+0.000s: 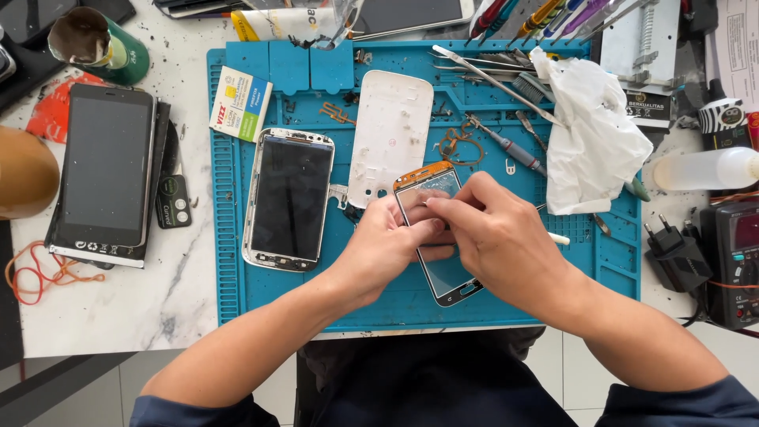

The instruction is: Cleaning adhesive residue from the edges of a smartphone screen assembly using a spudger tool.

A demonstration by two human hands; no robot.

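Here, the white marble table [118, 308] carries a blue work mat [261, 292] at its centre. On the table left of the mat lies a large dark tablet [107, 170], screen up, with a green cup [99, 43] above it and a loop of orange cord [35, 273] below it. On the mat, a phone body [288, 198] with a dark screen and silver frame lies flat at the left. Just to its right lies a white back cover [390, 134], inner side up. A crumpled white cloth [593, 138] sits at the mat's upper right corner, with a screwdriver [510, 146] and tweezers [482, 75] beside it. A small white and green box [239, 103] rests at the mat's upper left.

The glass front panel [444, 273] lies near the middle of the mat, just right of the phone body, its orange-edged top end pointing away from the person. The left hand [387, 245] rests on the panel's left edge, fingers curled and pressing it down. The right hand [494, 233] covers the panel's right side, thumb and forefinger pinched together over the glass; whether they pinch something cannot be told. The two hands touch at the fingertips.
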